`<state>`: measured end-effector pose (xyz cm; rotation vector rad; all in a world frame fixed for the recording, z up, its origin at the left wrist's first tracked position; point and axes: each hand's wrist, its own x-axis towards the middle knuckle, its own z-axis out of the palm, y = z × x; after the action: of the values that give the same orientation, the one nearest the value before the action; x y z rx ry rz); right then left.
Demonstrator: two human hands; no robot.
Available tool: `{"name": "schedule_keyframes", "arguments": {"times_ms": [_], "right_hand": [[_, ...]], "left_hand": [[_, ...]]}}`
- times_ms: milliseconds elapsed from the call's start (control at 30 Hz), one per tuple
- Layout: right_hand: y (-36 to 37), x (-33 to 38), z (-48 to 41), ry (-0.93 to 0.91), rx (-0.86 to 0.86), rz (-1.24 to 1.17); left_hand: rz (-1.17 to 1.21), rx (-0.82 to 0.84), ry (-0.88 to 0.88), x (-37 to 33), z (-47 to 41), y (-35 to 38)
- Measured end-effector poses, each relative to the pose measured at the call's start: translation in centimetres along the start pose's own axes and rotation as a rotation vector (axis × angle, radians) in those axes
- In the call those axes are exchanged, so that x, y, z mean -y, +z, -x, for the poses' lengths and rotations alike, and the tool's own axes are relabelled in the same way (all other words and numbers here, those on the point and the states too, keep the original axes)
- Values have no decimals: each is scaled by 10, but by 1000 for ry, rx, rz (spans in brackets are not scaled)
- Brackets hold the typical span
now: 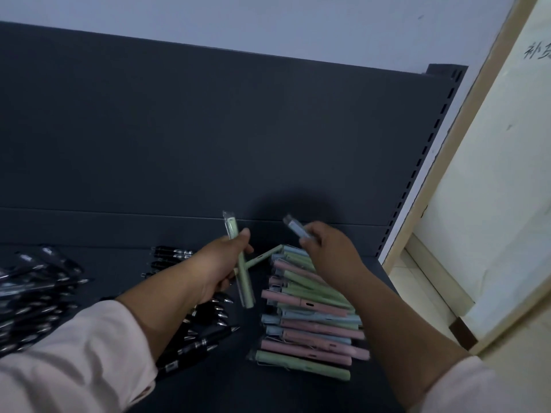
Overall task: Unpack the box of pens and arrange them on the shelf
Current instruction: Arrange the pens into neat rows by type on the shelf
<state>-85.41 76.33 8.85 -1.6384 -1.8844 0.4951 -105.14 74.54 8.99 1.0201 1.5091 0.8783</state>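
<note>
A dark grey shelf [125, 263] carries a row of pastel pens [310, 320] in pink, green and blue, stacked front to back at the right. My left hand [217, 263] grips a green wrapped pen [241, 272] held nearly upright above the shelf. A second green pen [265, 257] sticks out from the same hand toward the pile. Above the far end of the pile, my right hand [325, 248] pinches a pale blue-grey wrapped pen [295, 226]. No box is in view.
Black pens [205, 335] lie under my left forearm, with more black pens [170, 257] behind and a heap of wrapped black ones [35, 296] at the left. The shelf's dark back panel [238, 138] rises behind. A slotted upright [423, 162] and pale wall board [489, 180] bound the right.
</note>
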Motion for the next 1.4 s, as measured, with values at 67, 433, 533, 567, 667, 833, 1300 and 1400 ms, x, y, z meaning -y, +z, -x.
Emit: {"name": "schedule_keyframes", "arguments": {"times_ms": [67, 433, 533, 567, 667, 833, 1300, 1400], "right_hand": [[6, -14, -3, -1, 57, 149], [13, 12, 0, -104, 178, -200], [12, 5, -5, -127, 184, -83], [7, 0, -7, -108, 157, -38], [-9, -26, -10, -40, 61, 118], [-18, -66, -14, 82, 30, 222], [7, -72, -19, 83, 200, 275], [5, -65, -13, 54, 210, 248]], "left_hand": [[134, -30, -11, -1, -2, 1], [664, 146, -29, -16, -10, 17], [564, 233, 32, -20, -14, 21], [475, 225, 54, -19, -18, 21], [-98, -16, 181, -5, -40, 15], [-1178, -172, 421, 22, -66, 6], [-1362, -248, 403, 29, -63, 3], [-1204, -389, 537, 22, -54, -2]]}}
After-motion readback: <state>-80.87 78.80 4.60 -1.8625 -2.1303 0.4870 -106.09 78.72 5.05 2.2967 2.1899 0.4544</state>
